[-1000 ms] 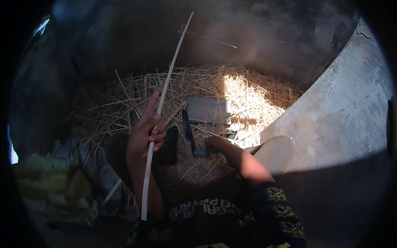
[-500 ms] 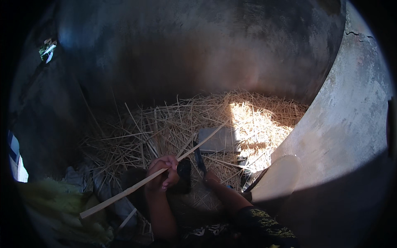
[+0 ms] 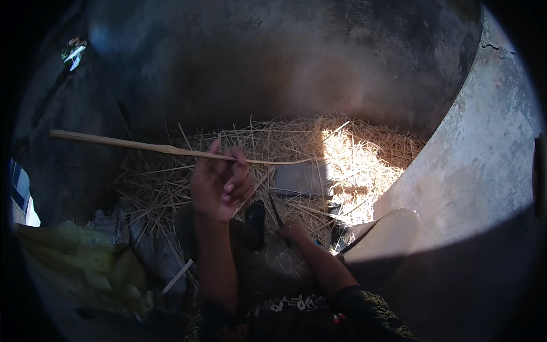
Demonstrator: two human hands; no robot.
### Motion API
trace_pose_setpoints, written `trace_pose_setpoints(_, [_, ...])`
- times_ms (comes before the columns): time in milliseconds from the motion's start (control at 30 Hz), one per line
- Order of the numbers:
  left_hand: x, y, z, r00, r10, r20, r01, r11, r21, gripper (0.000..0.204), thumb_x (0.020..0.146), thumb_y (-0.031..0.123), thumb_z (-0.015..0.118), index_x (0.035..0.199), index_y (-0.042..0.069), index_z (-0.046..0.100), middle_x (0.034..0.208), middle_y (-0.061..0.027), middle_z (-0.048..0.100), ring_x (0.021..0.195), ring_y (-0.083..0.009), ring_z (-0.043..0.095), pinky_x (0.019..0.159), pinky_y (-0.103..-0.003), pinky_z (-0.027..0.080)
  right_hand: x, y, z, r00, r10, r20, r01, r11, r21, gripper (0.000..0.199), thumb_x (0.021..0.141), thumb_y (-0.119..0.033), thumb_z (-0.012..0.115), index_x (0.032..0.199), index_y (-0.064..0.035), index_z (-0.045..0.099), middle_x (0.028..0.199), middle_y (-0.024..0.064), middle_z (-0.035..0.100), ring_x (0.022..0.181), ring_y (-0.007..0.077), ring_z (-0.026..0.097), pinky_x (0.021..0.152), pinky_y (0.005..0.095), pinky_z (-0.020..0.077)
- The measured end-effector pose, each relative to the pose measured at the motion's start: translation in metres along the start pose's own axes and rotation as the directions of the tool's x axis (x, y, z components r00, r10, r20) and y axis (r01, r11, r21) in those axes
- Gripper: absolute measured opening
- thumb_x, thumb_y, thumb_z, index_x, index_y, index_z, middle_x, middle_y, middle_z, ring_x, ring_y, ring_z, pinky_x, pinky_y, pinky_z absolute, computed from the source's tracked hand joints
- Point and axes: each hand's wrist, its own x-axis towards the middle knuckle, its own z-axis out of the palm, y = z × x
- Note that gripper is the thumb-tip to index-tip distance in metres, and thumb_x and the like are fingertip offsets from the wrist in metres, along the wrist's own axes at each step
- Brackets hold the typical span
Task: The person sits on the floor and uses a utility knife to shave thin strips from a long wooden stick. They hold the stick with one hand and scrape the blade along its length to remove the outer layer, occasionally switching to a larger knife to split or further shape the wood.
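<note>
we see the left hand (image 3: 221,182) curled around a long thin wooden strip (image 3: 154,147), level above dry straw (image 3: 296,154); the right hand (image 3: 292,232) grips a dark narrow blade (image 3: 276,212) low down.

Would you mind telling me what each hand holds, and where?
Left hand pinches a thin bamboo strip past its middle; right hand grips a dark blade's handle.
</note>
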Motion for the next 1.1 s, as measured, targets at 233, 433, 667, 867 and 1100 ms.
trace_pose_setpoints(233, [0.044, 0.038, 0.033, 0.971, 0.24, -0.023, -0.235, 0.964, 0.121, 0.051, 0.106, 0.05, 0.039, 0.106, 0.002, 0.055, 0.06, 0.0003, 0.048, 0.043, -0.0064, 0.037, 0.041, -0.024, 0.034, -0.114, -0.05, -0.129, 0.978, -0.032, 0.208, 0.01, 0.994, 0.105, 0.043, 0.088, -0.038, 0.067, 0.094, 0.004, 0.07, 0.078, 0.0161, 0.072, 0.069, 0.0261, 0.073, 0.064, 0.0371, 0.0584])
trace_pose_setpoints(433, [0.078, 0.039, 0.024, 0.877, 0.459, -0.143, -0.277, 0.725, 0.63, 0.048, 0.105, 0.05, 0.041, 0.105, 0.004, 0.055, 0.057, 0.0025, 0.048, 0.042, -0.0052, 0.036, 0.041, -0.021, 0.03, -0.178, -0.008, -0.182, 0.99, -0.088, 0.107, 0.094, 0.994, -0.05, 0.045, 0.09, -0.042, 0.066, 0.091, 0.0023, 0.071, 0.079, 0.0172, 0.071, 0.07, 0.029, 0.071, 0.067, 0.0411, 0.0553])
trace_pose_setpoints(667, [0.104, 0.06, 0.02, 0.918, 0.37, -0.146, 0.069, 0.215, 0.974, 0.053, 0.104, 0.055, 0.038, 0.097, 0.007, 0.06, 0.054, 0.0016, 0.047, 0.045, -0.0061, 0.043, 0.045, -0.023, 0.036, -0.24, 0.009, -0.222, 0.853, -0.155, -0.498, 0.065, 0.979, -0.195, 0.044, 0.089, -0.042, 0.07, 0.093, 0.0018, 0.069, 0.075, 0.0216, 0.067, 0.072, 0.0352, 0.067, 0.068, 0.0434, 0.0501])
trace_pose_setpoints(867, [0.116, 0.044, -0.037, 0.718, 0.68, 0.149, -0.136, -0.073, 0.988, 0.051, 0.105, 0.054, 0.038, 0.089, 0.009, 0.055, 0.065, -0.0033, 0.052, 0.06, -0.0138, 0.053, 0.054, -0.031, 0.042, -0.263, -0.051, -0.252, 0.603, -0.239, -0.761, 0.683, 0.647, 0.338, 0.029, 0.097, -0.03, 0.066, 0.088, -0.0021, 0.065, 0.06, -0.0033, 0.051, 0.053, 0.0039, 0.047, 0.047, 0.0218, 0.0362])
trace_pose_setpoints(1100, [0.117, 0.008, -0.039, 0.741, 0.663, 0.106, -0.54, 0.495, 0.68, 0.051, 0.102, 0.058, 0.04, 0.08, 0.012, 0.036, 0.061, 0.0012, 0.034, 0.052, -0.0106, 0.034, 0.048, -0.028, 0.028, -0.156, -0.063, -0.167, 0.682, -0.099, -0.725, 0.729, 0.169, 0.663, 0.028, 0.101, -0.025, 0.056, 0.078, -0.0108, 0.046, 0.057, -0.0039, 0.041, 0.047, 0.0053, 0.038, 0.043, 0.0235, 0.0316])
